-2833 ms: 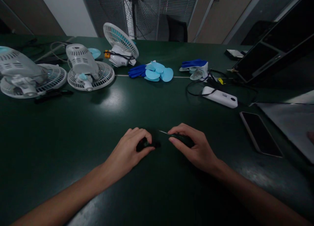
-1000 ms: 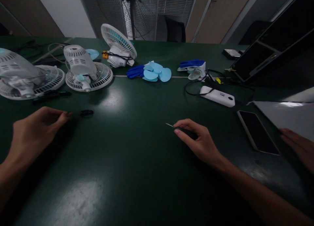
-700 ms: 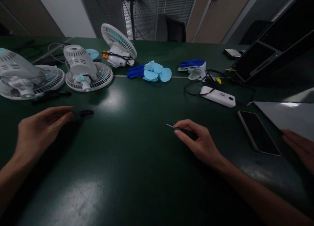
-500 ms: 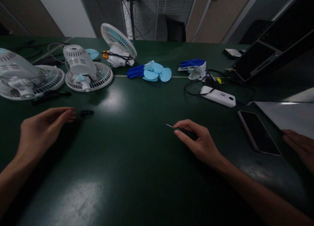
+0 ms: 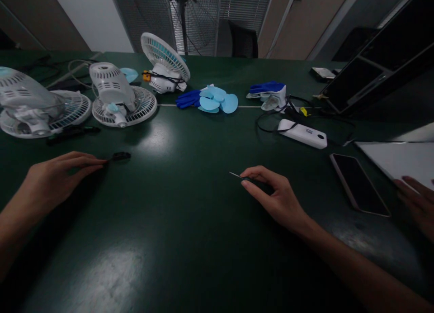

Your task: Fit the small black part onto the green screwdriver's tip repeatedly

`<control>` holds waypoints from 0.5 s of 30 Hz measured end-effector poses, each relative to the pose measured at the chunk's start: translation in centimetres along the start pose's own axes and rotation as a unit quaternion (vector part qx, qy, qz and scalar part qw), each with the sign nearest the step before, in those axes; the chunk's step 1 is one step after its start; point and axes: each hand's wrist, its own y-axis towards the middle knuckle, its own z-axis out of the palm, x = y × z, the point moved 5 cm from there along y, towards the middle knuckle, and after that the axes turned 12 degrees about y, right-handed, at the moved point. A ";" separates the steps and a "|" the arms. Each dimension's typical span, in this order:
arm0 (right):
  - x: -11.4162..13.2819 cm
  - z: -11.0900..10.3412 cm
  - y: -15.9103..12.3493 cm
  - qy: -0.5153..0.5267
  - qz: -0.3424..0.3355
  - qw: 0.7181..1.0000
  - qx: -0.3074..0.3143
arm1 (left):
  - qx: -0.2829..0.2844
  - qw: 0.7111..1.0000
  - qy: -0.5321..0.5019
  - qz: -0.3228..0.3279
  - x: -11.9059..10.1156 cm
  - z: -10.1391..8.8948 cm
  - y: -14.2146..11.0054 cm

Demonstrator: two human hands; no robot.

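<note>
My right hand (image 5: 271, 186) is closed around the dark handle of a screwdriver (image 5: 234, 174), and its thin metal shaft points left from between thumb and index finger. Most of the handle is hidden in the palm. On the left, the fingers and thumb of my left hand (image 5: 66, 173) come together at the thin near end of a small black object (image 5: 121, 156) lying on the green table (image 5: 183, 213). The kind of this object is too dark to make out. Beyond the left hand, a longer black item (image 5: 73, 134) lies by the fans.
White fans (image 5: 115, 93) line the far left. Light blue fan blades (image 5: 219, 99) rest against blue-white gloves (image 5: 188, 99); more gloves (image 5: 267, 93) lie right. A white power bank-like device (image 5: 303, 133), cables and a phone (image 5: 359, 184) are at right. Another person's hand (image 5: 417, 200) is at the right edge.
My left hand's fingers have straightened and drawn together at the small black object's end. The right hand holds still with the screwdriver. The other person's hand at the right edge has shifted slightly.
</note>
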 end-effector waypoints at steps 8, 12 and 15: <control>0.1 0.1 0.0 0.001 0.001 1.000 0.004 | 0.049 0.996 0.073 0.002 2.6 0.7 0.6; 0.1 0.1 0.1 -0.003 0.001 1.000 0.000 | 0.057 0.995 0.076 0.022 2.4 0.9 1.0; 0.2 0.1 0.1 -0.005 0.005 1.000 0.002 | 0.060 0.995 0.077 0.023 2.6 1.4 1.3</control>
